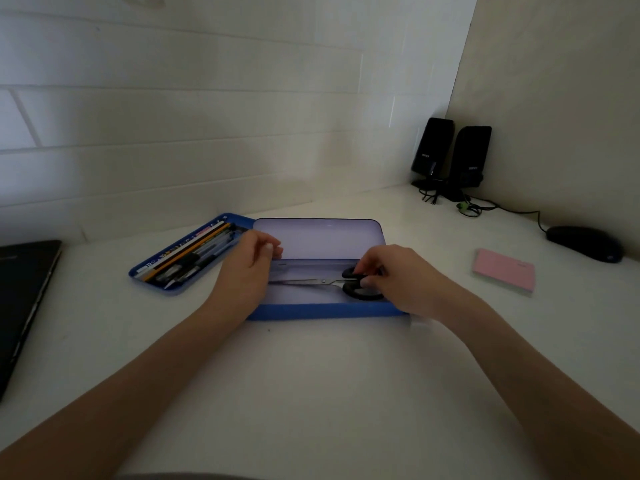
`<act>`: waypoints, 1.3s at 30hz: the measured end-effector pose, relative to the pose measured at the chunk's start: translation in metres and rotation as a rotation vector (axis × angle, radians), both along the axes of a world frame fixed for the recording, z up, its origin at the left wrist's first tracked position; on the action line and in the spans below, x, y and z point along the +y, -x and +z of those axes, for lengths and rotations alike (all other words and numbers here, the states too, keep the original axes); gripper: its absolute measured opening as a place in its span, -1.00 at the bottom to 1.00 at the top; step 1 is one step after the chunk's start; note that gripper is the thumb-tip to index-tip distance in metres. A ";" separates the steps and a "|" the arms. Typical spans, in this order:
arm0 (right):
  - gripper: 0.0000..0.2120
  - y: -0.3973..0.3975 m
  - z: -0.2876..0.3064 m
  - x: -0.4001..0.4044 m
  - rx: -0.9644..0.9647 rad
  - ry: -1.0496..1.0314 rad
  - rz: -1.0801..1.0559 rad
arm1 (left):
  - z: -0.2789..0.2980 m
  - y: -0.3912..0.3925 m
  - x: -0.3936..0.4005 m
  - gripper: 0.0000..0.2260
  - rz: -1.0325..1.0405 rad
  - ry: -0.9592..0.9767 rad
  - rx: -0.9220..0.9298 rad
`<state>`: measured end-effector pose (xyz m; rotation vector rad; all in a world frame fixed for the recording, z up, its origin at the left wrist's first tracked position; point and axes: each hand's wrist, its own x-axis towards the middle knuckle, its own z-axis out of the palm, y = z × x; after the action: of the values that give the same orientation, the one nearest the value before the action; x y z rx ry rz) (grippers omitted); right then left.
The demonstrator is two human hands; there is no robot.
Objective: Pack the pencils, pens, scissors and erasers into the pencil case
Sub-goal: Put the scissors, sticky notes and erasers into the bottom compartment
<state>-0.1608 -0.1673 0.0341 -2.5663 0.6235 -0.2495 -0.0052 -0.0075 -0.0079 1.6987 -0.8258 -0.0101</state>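
From the head camera I see a white table (346,393) set into a corner, with a blue pencil case (325,311) lying open at its middle; the lid (318,237) stands up on the far side, pale inside. A pair of scissors (332,283) lies inside the case, blades pointing left, black handles at the right end. My right hand (398,278) is over that right end; its fingers (367,268) are curled round the handles and hold them, the thumb tip pressed beside the lower loop. My left hand (247,271) sits at the left end of the case, wrist over the near wall; its fingers are loosely curled with the thumb and forefinger close together, and I cannot tell whether they touch the case or hold anything.

Just left of the case, a blue tray (145,271) lies at a slant; it holds a row of pencils (187,252) and pens (194,263) side by side; the erasers I cannot make out.

At the far left edge lies a dark laptop (24,299); to the right, well apart from the case, a pink sticky-note pad (504,273); beyond it a black mouse (585,242) with its cable; in the far corner, two black speakers (450,154) stand side by side.
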 end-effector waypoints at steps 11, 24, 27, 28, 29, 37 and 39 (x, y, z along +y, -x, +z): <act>-0.85 0.005 0.006 -0.005 0.138 0.260 -0.008 | 0.002 0.001 0.004 -0.73 -0.012 -0.116 -0.057; -0.58 0.042 0.004 -0.092 0.084 0.189 -0.628 | 0.009 0.008 0.009 -0.62 -0.043 -0.194 -0.117; -0.44 0.052 -0.007 -0.102 0.209 0.055 -0.732 | 0.010 0.009 0.009 -0.64 -0.037 -0.210 -0.118; -0.42 0.053 -0.011 -0.103 0.241 0.040 -0.742 | 0.010 0.009 0.009 -0.66 -0.032 -0.216 -0.116; -0.42 0.053 -0.014 -0.103 0.277 0.042 -0.744 | 0.010 0.009 0.009 -0.68 -0.027 -0.223 -0.114; -0.59 0.042 -0.013 -0.093 0.097 0.090 -0.785 | 0.009 0.010 0.008 -0.72 -0.004 -0.217 -0.079; -0.57 0.041 -0.009 -0.085 -0.009 0.041 -0.774 | 0.009 0.010 0.008 -0.72 -0.006 -0.217 -0.076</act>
<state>-0.2016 -0.2528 0.0251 -2.2353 1.5962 -0.5234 -0.0149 0.0009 0.0010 1.9095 -0.9131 -0.0409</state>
